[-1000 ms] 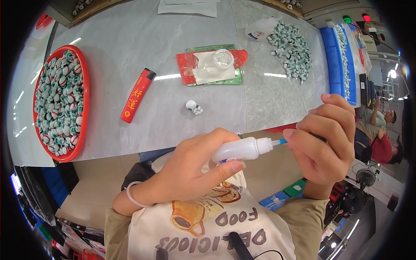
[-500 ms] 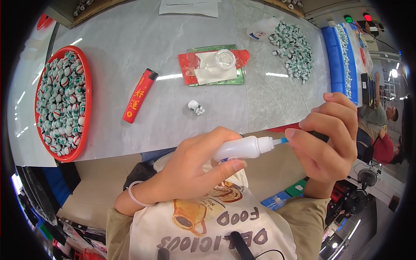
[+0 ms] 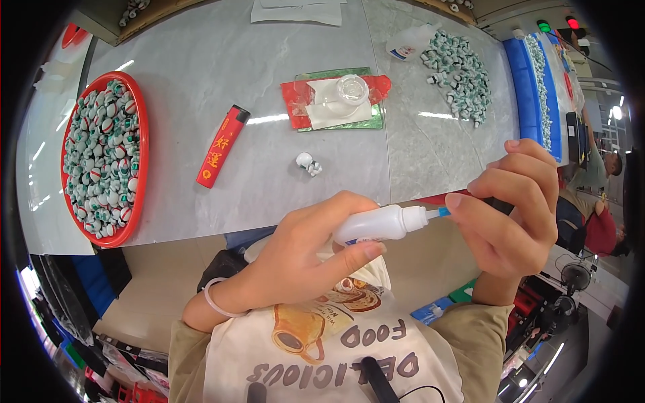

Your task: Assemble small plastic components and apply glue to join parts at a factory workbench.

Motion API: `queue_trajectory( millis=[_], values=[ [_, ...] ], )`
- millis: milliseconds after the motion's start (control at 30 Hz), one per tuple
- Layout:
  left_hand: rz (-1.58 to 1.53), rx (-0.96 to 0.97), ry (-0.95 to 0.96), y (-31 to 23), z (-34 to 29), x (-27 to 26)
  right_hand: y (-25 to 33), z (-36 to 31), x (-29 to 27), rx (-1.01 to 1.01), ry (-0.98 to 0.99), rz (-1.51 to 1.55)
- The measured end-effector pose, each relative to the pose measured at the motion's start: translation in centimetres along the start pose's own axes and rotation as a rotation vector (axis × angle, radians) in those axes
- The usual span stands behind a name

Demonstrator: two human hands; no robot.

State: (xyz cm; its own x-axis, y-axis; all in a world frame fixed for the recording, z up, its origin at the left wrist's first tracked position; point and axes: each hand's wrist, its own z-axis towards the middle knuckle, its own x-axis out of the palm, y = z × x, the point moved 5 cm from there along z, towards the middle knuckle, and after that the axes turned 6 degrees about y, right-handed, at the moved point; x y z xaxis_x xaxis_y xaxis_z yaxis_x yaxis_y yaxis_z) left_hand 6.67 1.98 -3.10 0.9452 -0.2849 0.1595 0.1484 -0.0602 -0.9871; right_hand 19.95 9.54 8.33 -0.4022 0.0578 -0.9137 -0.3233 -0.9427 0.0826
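Okay, red basin [image 3: 144, 151] of small white-and-green pieces [image 3: 101, 161] sits far left, then person's left hand [image 3: 306, 245] wraps round white bottle [image 3: 376, 225], held sideways by near edge of grey table [image 3: 262, 161], blue tip [image 3: 443, 211] right by half-curled right hand [image 3: 514, 208], can't tell if gripping anything.

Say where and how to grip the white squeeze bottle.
Probably best around the bottle's wide, rounded body, coming from the left, where the left hand holds it. It is held sideways, its slim nozzle pointing right toward the right hand, so that end looks too thin and crowded.
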Motion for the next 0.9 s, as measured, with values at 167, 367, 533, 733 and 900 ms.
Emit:
queue_trajectory(
  millis=[167,367,533,733,900],
  values=[
    [0.002,-0.026,0.0,0.3,0.0,0.0,0.0,-0.2,0.1,-0.01,0.0,-0.002],
    [0.005,-0.015,0.015,-0.3,0.3,0.2,0.0,-0.2,-0.7,-0.028,0.007,-0.029],
    [0.022,-0.027,0.005,0.1,0.4,-0.3,-0.5,-0.1,0.0,-0.017,0.001,-0.021],
    [0.012,-0.021,0.009,-0.5,0.1,-0.4,-0.8,0.2,-0.1,0.044,-0.065,0.068],
    [-0.112,-0.031,-0.016,-0.1,-0.3,-0.3,-3.3,-0.6,1.8,0.21,-0.214,0.367]
  ],
)
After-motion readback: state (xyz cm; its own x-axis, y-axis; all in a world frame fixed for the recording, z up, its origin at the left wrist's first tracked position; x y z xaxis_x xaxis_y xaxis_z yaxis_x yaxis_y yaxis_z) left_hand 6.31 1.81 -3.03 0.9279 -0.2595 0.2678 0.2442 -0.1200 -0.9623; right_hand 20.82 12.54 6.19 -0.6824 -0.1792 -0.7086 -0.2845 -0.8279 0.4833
